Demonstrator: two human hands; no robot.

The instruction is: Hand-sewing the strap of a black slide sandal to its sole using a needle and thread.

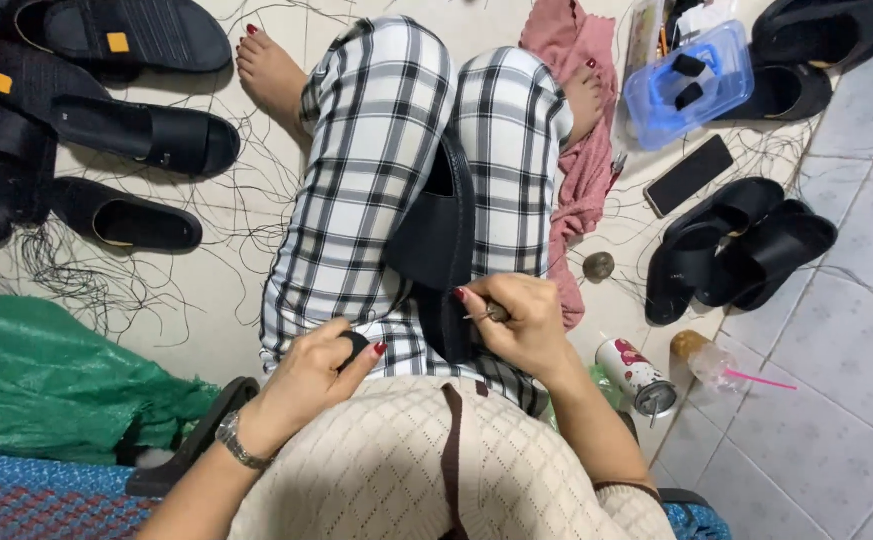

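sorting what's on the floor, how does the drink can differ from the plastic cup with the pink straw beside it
The drink can stands upright; the plastic cup lies tipped on its side. The drink can is opaque white with red print; the plastic cup is clear with brownish contents at one end. A pink straw pokes from the cup; the can's straw is thin and dark. Both sit on the tiled floor, near the person's right hand.

Tiled floor (837,330), black sandals (737,250), phone (690,175), loose threads (87,280)

Blk sandal (437,235), blk/white checked trousers (377,170), pink cloth (577,170), green bag (47,375).
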